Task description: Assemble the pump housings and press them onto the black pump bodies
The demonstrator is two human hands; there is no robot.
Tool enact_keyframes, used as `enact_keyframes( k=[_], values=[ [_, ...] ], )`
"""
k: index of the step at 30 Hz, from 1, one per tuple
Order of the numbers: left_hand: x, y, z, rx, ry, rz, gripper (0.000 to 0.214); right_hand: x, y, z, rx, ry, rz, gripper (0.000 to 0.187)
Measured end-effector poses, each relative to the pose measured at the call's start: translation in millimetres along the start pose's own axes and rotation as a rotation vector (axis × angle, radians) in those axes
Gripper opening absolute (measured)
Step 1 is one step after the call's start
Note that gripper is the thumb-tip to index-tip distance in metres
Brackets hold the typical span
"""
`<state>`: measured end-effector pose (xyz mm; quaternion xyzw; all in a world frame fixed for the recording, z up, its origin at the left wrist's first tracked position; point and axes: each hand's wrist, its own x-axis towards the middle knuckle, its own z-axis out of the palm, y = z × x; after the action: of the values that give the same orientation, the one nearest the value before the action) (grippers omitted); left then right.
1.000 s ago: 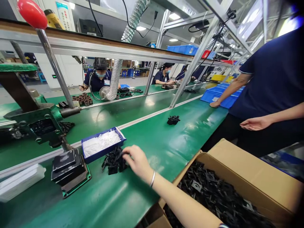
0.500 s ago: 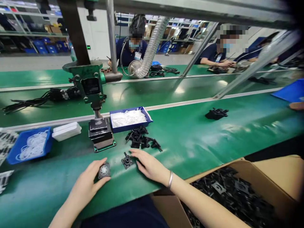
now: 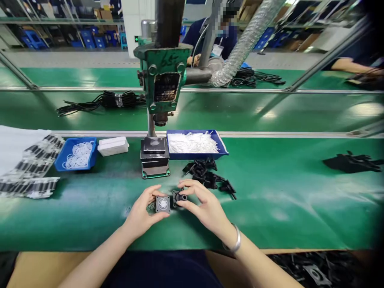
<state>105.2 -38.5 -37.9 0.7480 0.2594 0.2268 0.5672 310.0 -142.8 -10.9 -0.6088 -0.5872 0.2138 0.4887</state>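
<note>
Left edge: black-and-white striped packets [image 3: 33, 160] lie heaped on the green-topped counter [image 3: 285, 224].
Far edge, left: a blue plastic bin [image 3: 67, 146] holds thin white rings [image 3: 81, 154]; just beside it lies a white oblong block [image 3: 113, 146].
Left grip: the left hand [image 3: 142, 212] is clamped on a dark grey square housing [image 3: 163, 204] with a pale swirl on its face, midway between the counter's far and near edges.
Press: a green-painted metal press head [image 3: 166, 76] hangs behind a stacked black block [image 3: 155, 154] near the far edge.
Right grip: the right hand [image 3: 207, 204] is clamped, thumb and fingers, on a black plastic flanged nozzle [image 3: 181, 197], just beside the housing.
Far edge, middle: a blue shallow tray [image 3: 198, 156] carries white slivers [image 3: 192, 143]; before it lies a heap of black plastic parts [image 3: 205, 173].
Below near edge, right: more dark parts [image 3: 324, 268].
Right edge: a black angular clump [image 3: 349, 163].
</note>
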Motion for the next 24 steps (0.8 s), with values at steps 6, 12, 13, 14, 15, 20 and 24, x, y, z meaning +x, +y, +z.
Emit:
enact_keyframes(
  k=[6,12,13,14,15,20,24],
  values=[
    [-1,0,-0.9,0.036,-0.002,0.010,0.062,14,-25,23,0.029,-0.094,-0.206,0.013],
    [-2,-4,-0.9,0.105,0.006,0.034,0.063,14,-17,32,-0.045,-0.106,-0.197,0.015],
    [-2,-4,-0.7,0.112,0.002,0.036,0.063,13,-17,33,-0.048,-0.110,-0.189,0.015],
    [-3,-5,-0.6,0.120,-0.001,0.044,0.063,11,-16,33,-0.046,-0.116,-0.181,0.015],
    [-3,-5,-0.6,0.130,-0.001,0.057,0.063,10,-16,34,-0.042,-0.124,-0.173,0.015],
    [-3,-4,-3.3,0.159,0.004,0.100,0.059,7,-14,38,-0.026,-0.143,-0.152,0.014],
    [-4,-4,-3.1,0.180,-0.001,0.085,0.057,5,-11,42,-0.034,-0.125,-0.175,0.014]
  ],
)
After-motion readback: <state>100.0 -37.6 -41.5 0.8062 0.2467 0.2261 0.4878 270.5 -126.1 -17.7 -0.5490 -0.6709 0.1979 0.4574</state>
